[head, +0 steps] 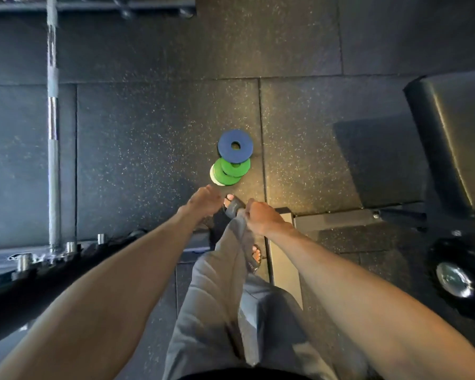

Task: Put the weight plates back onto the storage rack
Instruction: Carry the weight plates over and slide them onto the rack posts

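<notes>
Down on the speckled black rubber floor tiles (148, 146), a flat, matte blue weight plate with a round centre hole (226, 153) is lying just ahead of the person's feet. Its near edge is overlapping a smaller bright green weight plate (240, 169), which is sitting staggered on a second green plate (225, 179). A pale whitish plate (212, 173) is peeking out from under them on the left. All four are smooth discs, stacked off-centre like slipped coins.

The person is leaning over them with both bare arms reaching down. The left hand (203, 200) is hanging just short of the stack, fingers loosely bent, nothing in them. The right hand (263, 216) is curling its knuckles against the cuff of the grey trousers (217, 283); whether it is pinching the cloth, I cannot tell.

At the near left, a dark storage rack with short chrome pegs (70, 246) is showing, well apart from the plates. A long steel barbell (52, 133) is running near to far along the left. A padded black bench (455, 133) is sitting on the right.
</notes>
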Available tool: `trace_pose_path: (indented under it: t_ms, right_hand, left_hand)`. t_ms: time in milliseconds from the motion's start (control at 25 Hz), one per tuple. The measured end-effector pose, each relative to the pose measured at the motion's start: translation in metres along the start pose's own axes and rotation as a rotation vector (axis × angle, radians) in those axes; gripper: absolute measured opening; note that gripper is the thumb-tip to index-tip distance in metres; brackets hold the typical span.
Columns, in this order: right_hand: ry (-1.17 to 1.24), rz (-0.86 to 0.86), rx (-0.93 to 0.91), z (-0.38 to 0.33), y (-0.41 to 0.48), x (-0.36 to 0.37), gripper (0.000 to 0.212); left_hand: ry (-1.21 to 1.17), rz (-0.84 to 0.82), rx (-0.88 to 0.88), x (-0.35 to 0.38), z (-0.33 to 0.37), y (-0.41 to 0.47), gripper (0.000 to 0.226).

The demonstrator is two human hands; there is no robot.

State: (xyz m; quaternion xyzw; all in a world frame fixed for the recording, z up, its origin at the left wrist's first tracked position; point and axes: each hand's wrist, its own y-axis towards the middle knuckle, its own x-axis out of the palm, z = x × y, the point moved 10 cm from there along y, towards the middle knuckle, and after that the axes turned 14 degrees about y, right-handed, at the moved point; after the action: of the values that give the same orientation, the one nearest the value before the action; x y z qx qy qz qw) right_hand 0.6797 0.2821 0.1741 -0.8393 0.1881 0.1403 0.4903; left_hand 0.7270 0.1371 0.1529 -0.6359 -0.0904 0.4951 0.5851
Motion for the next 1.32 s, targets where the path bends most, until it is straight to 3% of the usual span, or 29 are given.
trace_pose_path:
  t_ms: [80,120,200,240,320,400,640,760,1000,1160,1320]
  right_hand:
    - [-0.005,0.017,0.023,0.018,0.067,-0.005,0.030]
    - [-0.003,0.037,0.038,0.029,0.099,-0.005,0.029]
    - [-0.003,0.074,0.051,0.052,0.167,0.000,0.029]
    - [-0.001,0.078,0.041,0.063,0.205,0.007,0.032]
    - [-0.010,0.093,0.030,0.086,0.278,0.019,0.037]
    - [-0.035,0.150,0.013,0.106,0.350,0.028,0.037]
    - [-0.213,0.286,-0.207,0.119,0.506,0.058,0.053]
    - [-0.315,0.276,-0.268,0.123,0.542,0.075,0.068]
    - [-0.386,0.212,-0.315,0.137,0.552,0.077,0.094]
    - [-0.432,0.244,-0.339,0.129,0.548,0.064,0.100]
    - [-0.406,0.217,-0.392,0.136,0.530,0.066,0.092]
  left_hand:
    - [-0.010,0.052,0.087,0.009,0.013,0.067,0.033]
    - [-0.098,0.002,0.061,0.012,0.013,0.093,0.032]
    - [0.054,-0.173,0.135,0.034,0.027,0.149,0.041]
    - [0.115,-0.056,0.135,0.042,0.021,0.186,0.041]
    - [0.103,0.023,-0.009,0.070,0.003,0.251,0.029]
    - [0.392,0.174,0.149,0.098,0.015,0.320,0.031]
    - [0.563,0.295,0.342,0.159,0.020,0.442,0.057]
    - [0.710,0.367,0.433,0.176,0.023,0.470,0.068]
    - [0.861,0.502,0.437,0.186,0.023,0.487,0.055]
    - [0.917,0.513,0.442,0.181,0.038,0.484,0.054]
    - [1.068,0.471,0.517,0.195,0.034,0.472,0.053]
